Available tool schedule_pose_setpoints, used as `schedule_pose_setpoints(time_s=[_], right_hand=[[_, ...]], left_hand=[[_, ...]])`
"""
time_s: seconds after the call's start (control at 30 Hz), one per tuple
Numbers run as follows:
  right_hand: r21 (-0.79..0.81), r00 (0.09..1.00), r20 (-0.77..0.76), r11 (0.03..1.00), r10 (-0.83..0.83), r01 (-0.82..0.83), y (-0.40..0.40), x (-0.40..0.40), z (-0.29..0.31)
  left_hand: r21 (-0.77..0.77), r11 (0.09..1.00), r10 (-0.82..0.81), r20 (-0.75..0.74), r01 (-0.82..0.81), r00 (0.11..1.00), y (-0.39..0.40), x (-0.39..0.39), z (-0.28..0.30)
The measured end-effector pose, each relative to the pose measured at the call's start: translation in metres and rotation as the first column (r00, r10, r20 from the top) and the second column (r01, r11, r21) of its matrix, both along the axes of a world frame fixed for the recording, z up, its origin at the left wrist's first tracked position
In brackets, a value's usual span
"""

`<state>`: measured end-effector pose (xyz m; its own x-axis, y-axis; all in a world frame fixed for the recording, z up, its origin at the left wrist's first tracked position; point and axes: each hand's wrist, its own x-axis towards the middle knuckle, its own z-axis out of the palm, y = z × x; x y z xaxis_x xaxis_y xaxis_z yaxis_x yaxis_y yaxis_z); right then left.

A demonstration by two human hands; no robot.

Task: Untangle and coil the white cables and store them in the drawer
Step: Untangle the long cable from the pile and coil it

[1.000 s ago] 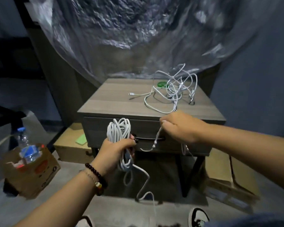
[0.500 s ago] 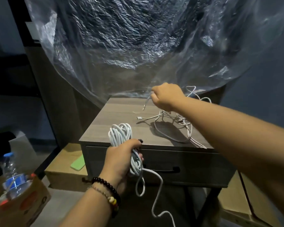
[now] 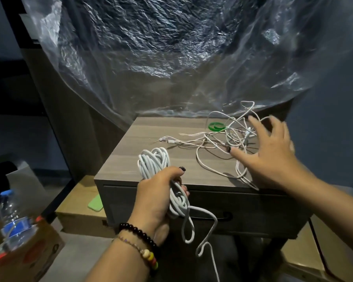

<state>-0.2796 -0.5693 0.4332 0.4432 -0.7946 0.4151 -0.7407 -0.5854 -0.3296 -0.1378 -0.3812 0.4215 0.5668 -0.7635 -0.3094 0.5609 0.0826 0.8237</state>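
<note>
The left hand (image 3: 155,198) is clenched around a coiled white cable (image 3: 154,163), whose loops stick up above the fist while a loose tail hangs down in front of the closed drawer (image 3: 243,212). The right hand (image 3: 267,159) hovers with fingers spread, holding nothing, over the tangled white cables (image 3: 222,139) that lie on the back right of the wooden nightstand (image 3: 130,159). A green ring (image 3: 216,126) sits just behind the tangle. Crinkled clear plastic sheeting (image 3: 171,47) hangs behind the nightstand in a dim room with dark walls. On the floor to the left, a cardboard box (image 3: 29,255) holds a water bottle (image 3: 10,216), and a flat box (image 3: 80,210) beside the nightstand carries a green card (image 3: 95,202).
</note>
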Motion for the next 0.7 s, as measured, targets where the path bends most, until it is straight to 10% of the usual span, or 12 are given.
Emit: schedule_pose_setpoints(time_s=[0.47, 0.7], right_hand=[[0.159, 0.979, -0.187, 0.981, -0.076, 0.106, -0.063, 0.120, -0.040], [0.163, 0.999, -0.011, 0.985, -0.053, 0.054, -0.063, 0.120, -0.031]], left_hand=[[-0.039, 0.999, -0.019, -0.016, 0.019, 1.000, -0.030, -0.013, -0.004], [-0.079, 0.997, -0.020, -0.063, 0.015, 0.998, -0.030, -0.014, 0.003]])
